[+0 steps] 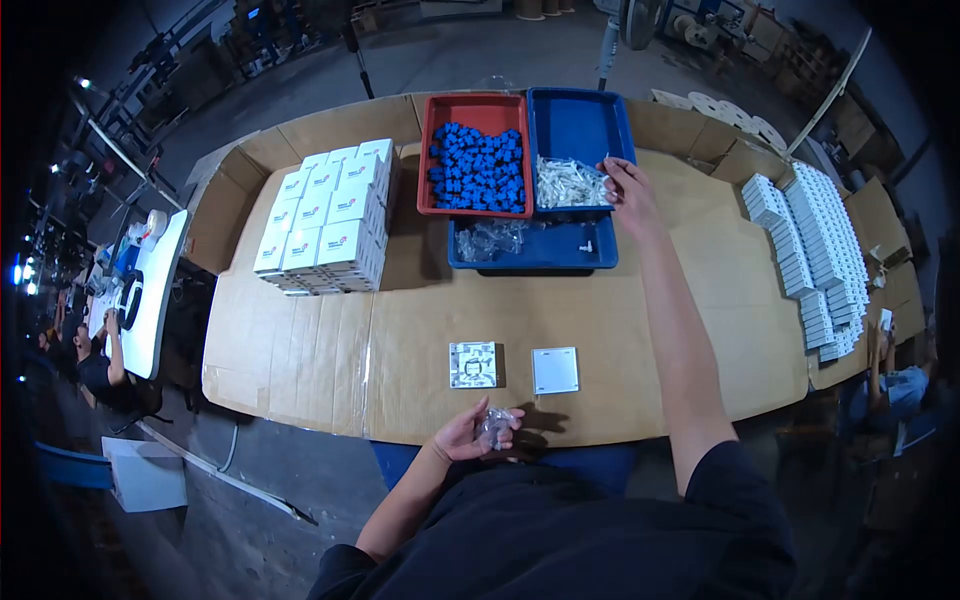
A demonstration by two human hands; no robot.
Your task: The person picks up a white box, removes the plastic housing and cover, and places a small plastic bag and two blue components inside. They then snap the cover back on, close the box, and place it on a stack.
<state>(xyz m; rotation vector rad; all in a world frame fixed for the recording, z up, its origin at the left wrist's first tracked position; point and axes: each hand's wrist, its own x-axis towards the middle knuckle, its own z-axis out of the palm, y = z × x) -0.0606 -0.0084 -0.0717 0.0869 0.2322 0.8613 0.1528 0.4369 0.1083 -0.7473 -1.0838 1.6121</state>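
My left hand [470, 432] is at the front edge of the cardboard-covered table, its fingers curled round a crumpled clear plastic bag [496, 428]. My right hand [632, 195] reaches out over the right edge of the blue tray [580, 115], which holds a heap of small whitish pieces [568, 183]. Its fingertips are pinched together; whatever is between them is too small to name. In front of me lie a square white part with a moulded frame pattern [473, 366] and, to its right, a flat square white plate [555, 371].
A red tray [431, 150] holds many blue pieces [475, 165]. The lower blue tray [540, 258] holds clear plastic bags [490, 238]. White boxes [325, 215] are stacked at left; rows of thin white parts [815, 250] stand at right. Other people [100, 360] are at the sides.
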